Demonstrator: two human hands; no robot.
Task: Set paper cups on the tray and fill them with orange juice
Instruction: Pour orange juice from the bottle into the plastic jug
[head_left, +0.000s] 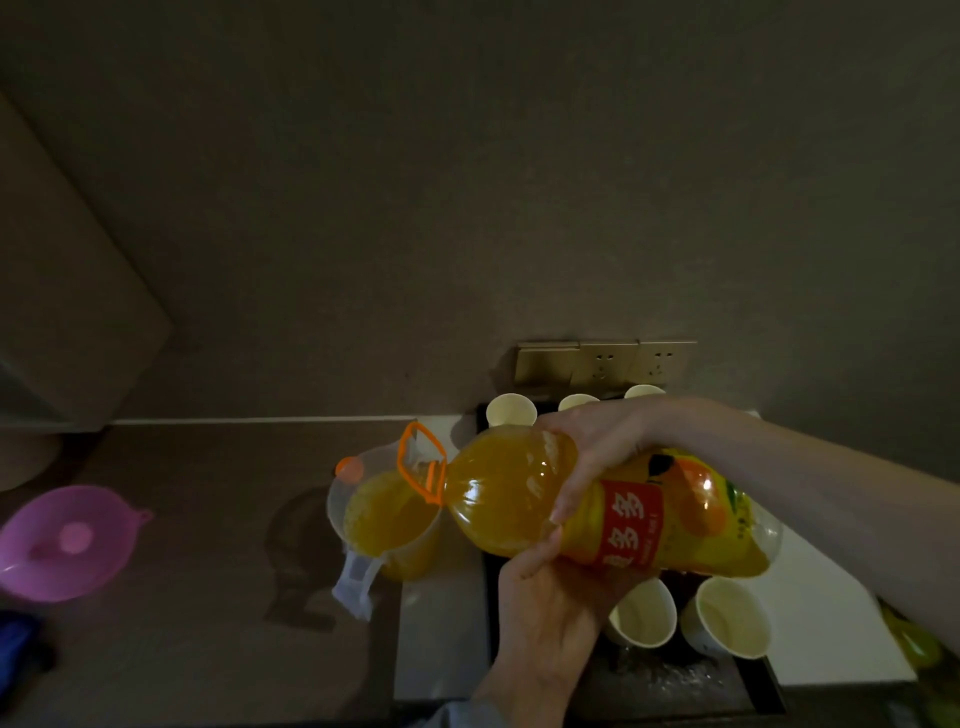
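Observation:
A large orange juice bottle with a red label lies almost level above the dark tray, its neck and orange carry loop pointing left. Juice runs from it into a clear plastic jug that stands on the counter left of the tray and is partly filled. My right hand grips the bottle from above near its shoulder. My left hand holds it from below. Several empty paper cups stand on the tray: one at the near middle, another at the near right, and three in the far row.
An orange bottle cap lies by the jug's far rim. A pink funnel sits at the counter's left. Wall sockets are behind the tray. A white surface lies under and right of the tray.

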